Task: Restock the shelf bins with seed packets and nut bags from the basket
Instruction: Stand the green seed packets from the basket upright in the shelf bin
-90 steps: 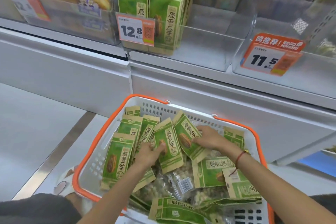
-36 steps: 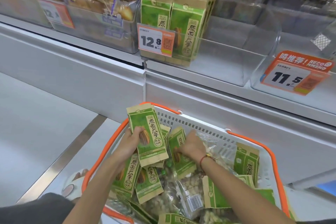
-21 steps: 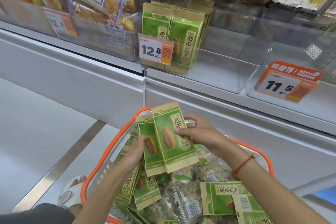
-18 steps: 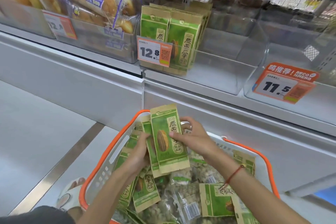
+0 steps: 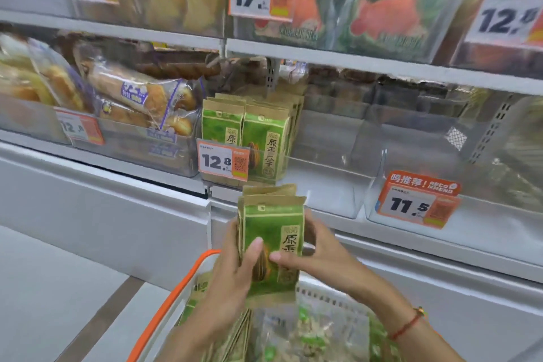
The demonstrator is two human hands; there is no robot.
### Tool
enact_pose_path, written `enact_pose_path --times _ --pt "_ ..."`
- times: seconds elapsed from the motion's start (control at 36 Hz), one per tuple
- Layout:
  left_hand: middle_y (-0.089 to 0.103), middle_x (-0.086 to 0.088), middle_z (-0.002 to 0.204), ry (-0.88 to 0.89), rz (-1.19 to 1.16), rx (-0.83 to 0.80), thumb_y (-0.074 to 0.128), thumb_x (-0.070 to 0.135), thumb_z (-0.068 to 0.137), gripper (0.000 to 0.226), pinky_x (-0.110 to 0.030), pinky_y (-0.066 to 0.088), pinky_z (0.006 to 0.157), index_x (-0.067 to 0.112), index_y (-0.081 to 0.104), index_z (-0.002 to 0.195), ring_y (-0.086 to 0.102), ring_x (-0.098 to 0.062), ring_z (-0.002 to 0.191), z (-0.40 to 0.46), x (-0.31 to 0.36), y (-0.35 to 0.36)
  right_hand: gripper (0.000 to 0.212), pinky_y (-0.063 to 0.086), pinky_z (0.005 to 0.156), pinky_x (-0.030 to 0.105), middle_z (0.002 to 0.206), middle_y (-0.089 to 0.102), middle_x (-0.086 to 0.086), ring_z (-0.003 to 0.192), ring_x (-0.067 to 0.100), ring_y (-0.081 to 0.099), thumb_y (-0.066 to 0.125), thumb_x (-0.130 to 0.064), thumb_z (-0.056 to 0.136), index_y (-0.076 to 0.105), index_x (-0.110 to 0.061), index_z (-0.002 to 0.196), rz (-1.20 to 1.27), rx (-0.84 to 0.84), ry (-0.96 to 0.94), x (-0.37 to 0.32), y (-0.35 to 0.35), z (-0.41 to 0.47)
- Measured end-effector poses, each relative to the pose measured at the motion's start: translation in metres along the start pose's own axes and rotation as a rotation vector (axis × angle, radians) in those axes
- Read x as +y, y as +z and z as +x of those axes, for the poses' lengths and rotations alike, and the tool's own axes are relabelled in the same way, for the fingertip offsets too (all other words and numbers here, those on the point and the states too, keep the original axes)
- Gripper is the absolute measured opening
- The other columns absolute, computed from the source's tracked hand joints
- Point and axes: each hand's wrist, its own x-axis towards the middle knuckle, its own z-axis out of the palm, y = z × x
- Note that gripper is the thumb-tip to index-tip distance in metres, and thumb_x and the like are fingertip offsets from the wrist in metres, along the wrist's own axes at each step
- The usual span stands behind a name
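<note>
Both hands hold a small upright stack of green and tan seed packets (image 5: 271,232) above the basket. My left hand (image 5: 232,273) grips the stack's left edge, thumb across the front. My right hand (image 5: 320,250) pinches its right side. Just above, a clear shelf bin (image 5: 329,185) holds several matching seed packets (image 5: 264,138) standing at its left end behind a 12.8 price tag (image 5: 223,161). The white basket with an orange rim (image 5: 164,314) sits below, with more seed packets and clear nut bags (image 5: 308,338) inside.
To the right is another clear bin (image 5: 484,209) with an 11.5 tag (image 5: 417,200). Bread packs (image 5: 138,97) fill the bin on the left. The upper shelf (image 5: 323,59) carries other snack bags and price tags. Grey floor lies to the left.
The packets were gathered from the basket into one squared stack, and both hands lifted it toward the bin. The view tilted upward to the shelves.
</note>
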Motion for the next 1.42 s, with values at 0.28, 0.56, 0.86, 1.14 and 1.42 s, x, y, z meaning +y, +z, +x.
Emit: enact_pose_path --times 0.28,0.56,0.86,1.14,1.42 --pt "0.039 0.017 0.14 0.742 0.674 -0.07 0.03 0.072 0.087 0.07 -0.022 0.022 0.111 0.022 0.049 0.132 0.025 -0.003 0.136 0.114 0.077 -0.041 0.054 0.044 0.094 0.017 0.113 0.063 -0.018 0.111 0.004 0.058 0.08 -0.012 0.075 0.05 -0.025 0.119 -0.207 0.34 -0.468 -0.075 -0.038 0.023" --pt "0.037 -0.003 0.15 0.756 1.198 0.078 0.033 0.048 0.09 0.066 -0.035 0.018 0.113 0.013 0.033 0.146 0.03 -0.017 0.14 0.183 0.08 -0.055 0.077 0.036 0.066 0.013 0.121 0.056 -0.002 0.095 0.015 0.055 0.077 0.008 0.057 0.043 -0.025 0.118 -0.943 0.879 -0.626 -0.062 -0.053 0.054" --pt "0.063 0.0 0.122 0.591 1.237 0.167 0.036 0.032 0.078 0.053 -0.037 0.026 0.106 0.017 0.061 0.122 0.055 -0.02 0.115 0.211 0.07 -0.029 0.043 0.044 0.082 0.036 0.114 0.058 0.009 0.108 0.031 0.055 0.073 -0.02 0.078 0.043 -0.017 0.11 -0.611 0.885 0.047 -0.053 -0.097 0.144" --pt "0.063 0.001 0.118 0.664 1.231 0.16 0.035 0.03 0.077 0.05 -0.038 0.026 0.106 0.017 0.062 0.117 0.057 -0.018 0.111 0.215 0.06 -0.032 0.057 0.053 0.087 0.038 0.12 0.059 0.01 0.11 0.031 0.059 0.075 -0.015 0.077 0.045 -0.009 0.126 -0.402 0.809 0.267 -0.01 -0.161 0.238" --pt "0.062 0.004 0.12 0.654 1.223 0.128 0.035 0.03 0.078 0.049 -0.035 0.024 0.107 0.019 0.059 0.119 0.055 -0.015 0.113 0.213 0.062 -0.036 0.096 0.026 0.112 0.038 0.154 0.012 0.018 0.14 0.035 0.021 0.063 -0.029 0.089 -0.009 -0.005 0.149 -0.601 0.573 0.493 -0.008 -0.155 0.255"
